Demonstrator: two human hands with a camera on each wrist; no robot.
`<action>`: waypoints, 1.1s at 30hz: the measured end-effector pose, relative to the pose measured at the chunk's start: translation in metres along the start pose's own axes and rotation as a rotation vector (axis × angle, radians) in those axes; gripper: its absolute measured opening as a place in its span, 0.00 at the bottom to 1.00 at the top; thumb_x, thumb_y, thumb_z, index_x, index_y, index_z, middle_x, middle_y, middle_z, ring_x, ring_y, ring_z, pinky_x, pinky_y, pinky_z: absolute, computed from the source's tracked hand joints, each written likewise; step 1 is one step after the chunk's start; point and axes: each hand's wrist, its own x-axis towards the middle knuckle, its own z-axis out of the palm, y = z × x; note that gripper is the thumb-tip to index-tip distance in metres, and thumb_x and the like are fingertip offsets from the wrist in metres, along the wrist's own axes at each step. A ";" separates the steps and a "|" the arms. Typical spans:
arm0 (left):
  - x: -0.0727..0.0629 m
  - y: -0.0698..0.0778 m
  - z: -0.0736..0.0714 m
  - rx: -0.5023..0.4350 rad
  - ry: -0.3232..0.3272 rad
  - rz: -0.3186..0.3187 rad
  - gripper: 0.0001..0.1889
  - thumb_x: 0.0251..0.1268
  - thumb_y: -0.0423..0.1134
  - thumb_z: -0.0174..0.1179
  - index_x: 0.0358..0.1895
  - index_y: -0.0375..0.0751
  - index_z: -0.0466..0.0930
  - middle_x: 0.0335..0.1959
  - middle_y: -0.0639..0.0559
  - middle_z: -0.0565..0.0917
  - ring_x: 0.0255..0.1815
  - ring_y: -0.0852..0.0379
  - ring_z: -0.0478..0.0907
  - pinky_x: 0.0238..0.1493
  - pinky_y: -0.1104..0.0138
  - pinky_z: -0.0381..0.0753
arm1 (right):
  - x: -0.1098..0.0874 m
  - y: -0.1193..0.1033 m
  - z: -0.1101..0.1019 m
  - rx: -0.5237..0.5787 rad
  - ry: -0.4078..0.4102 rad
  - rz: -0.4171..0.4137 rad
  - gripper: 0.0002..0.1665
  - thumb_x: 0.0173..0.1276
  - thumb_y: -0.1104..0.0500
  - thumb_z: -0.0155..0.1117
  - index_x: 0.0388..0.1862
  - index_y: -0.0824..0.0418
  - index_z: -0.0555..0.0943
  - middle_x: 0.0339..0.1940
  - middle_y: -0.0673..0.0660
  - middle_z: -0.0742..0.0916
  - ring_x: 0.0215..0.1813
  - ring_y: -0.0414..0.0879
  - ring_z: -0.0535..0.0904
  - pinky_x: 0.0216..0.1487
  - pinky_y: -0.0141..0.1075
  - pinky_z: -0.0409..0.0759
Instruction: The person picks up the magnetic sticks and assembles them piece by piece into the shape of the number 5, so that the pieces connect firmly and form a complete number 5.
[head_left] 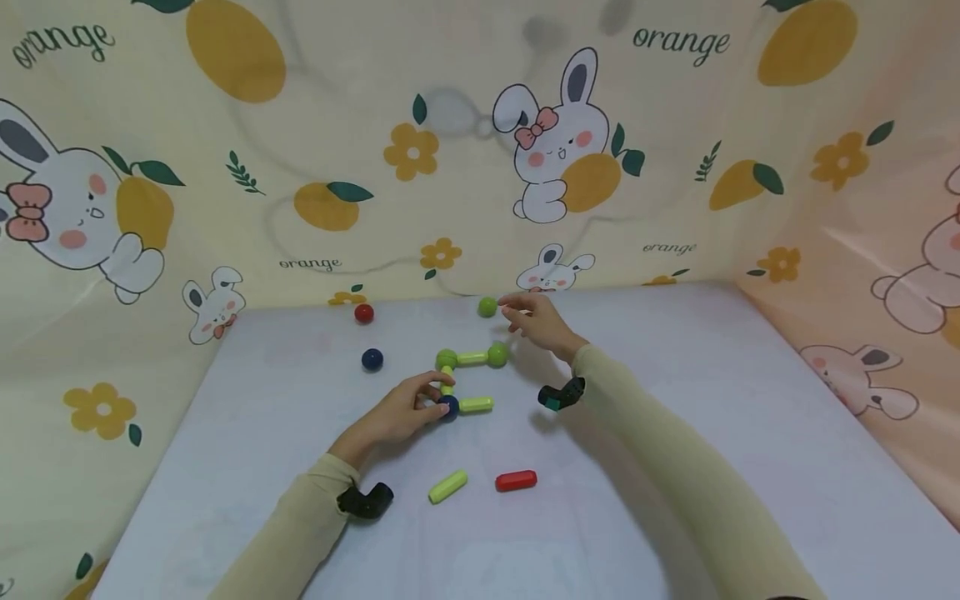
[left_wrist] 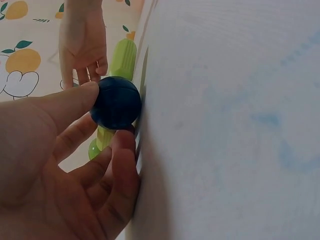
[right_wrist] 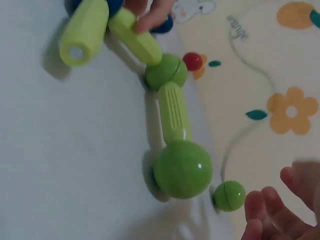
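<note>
On the white table lies a joined chain of green balls, light-green rods and a blue ball. My left hand (head_left: pixel 401 408) grips the blue ball (left_wrist: pixel 116 102) at the near corner, thumb on one side and fingers on the other. From that ball a rod (head_left: pixel 476 405) sticks out to the right with a free end. Another rod (right_wrist: pixel 132 37) links it to a green ball (right_wrist: pixel 166 72), and a further rod (right_wrist: pixel 174 112) runs on to the end ball (right_wrist: pixel 183 169). My right hand (head_left: pixel 543 323), fingers loosely bent and holding nothing, hovers just right of a loose green ball (head_left: pixel 487 307).
A red ball (head_left: pixel 363 313) and a second blue ball (head_left: pixel 372 360) sit to the left of the chain. Nearer me lie a loose light-green rod (head_left: pixel 447 487) and a red rod (head_left: pixel 516 481). A patterned cloth wall (head_left: pixel 465 217) rises behind the table.
</note>
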 end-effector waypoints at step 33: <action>-0.002 0.001 0.000 0.013 -0.006 0.005 0.21 0.75 0.39 0.59 0.68 0.49 0.72 0.50 0.45 0.81 0.29 0.57 0.68 0.33 0.67 0.68 | 0.055 0.020 0.033 -0.362 -0.027 0.119 0.18 0.79 0.57 0.52 0.64 0.56 0.66 0.54 0.62 0.80 0.53 0.54 0.76 0.60 0.47 0.74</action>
